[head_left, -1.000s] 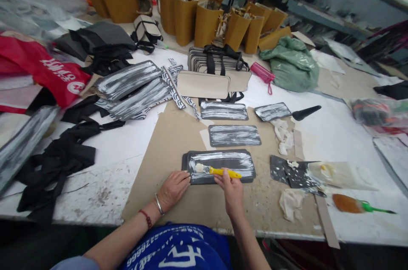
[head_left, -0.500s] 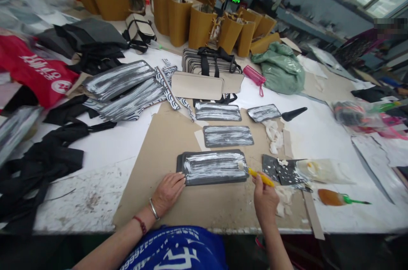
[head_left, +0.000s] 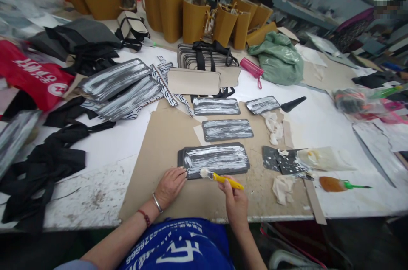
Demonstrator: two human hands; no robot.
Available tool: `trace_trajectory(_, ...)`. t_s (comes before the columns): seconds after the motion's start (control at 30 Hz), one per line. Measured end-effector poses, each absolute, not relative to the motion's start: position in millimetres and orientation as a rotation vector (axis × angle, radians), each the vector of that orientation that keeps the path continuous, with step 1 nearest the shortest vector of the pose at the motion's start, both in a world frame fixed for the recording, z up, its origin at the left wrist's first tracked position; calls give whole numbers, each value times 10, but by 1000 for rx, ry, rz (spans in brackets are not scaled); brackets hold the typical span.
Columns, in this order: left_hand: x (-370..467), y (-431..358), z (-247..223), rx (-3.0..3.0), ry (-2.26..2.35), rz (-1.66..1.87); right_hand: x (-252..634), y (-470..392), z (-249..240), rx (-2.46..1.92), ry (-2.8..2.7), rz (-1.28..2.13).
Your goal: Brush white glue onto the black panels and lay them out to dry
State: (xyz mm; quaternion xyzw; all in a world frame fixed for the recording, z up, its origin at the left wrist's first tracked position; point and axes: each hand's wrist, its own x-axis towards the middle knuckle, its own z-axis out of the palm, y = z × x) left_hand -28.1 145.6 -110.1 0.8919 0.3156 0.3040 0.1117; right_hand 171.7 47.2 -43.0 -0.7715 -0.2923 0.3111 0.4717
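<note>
Soft, even light; blurred, stretched edges

left hand [head_left: 171,186] rests palm down, fingers extended; right hand [head_left: 236,203] curls in a grip.

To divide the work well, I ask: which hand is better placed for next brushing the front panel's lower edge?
Probably the right hand: it holds the yellow brush, with its bristles near the lower edge of the front panel. The left hand rests at the panel's left end, without a brush.
</note>
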Motion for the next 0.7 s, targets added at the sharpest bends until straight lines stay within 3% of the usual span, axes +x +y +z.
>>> trace_trajectory(0.2,-268,1453,-1084,2620,933,916,2263,344,-329,-2174,-626,387)
trace_trajectory(0.5,-253,1458,-1076,2618,942,919,1523,1048,-311,-1633,-590,861)
trace_trajectory(0.7,-248,1442,-1082,2597,965,900,1540,1319,-567,-1721,-613,842)
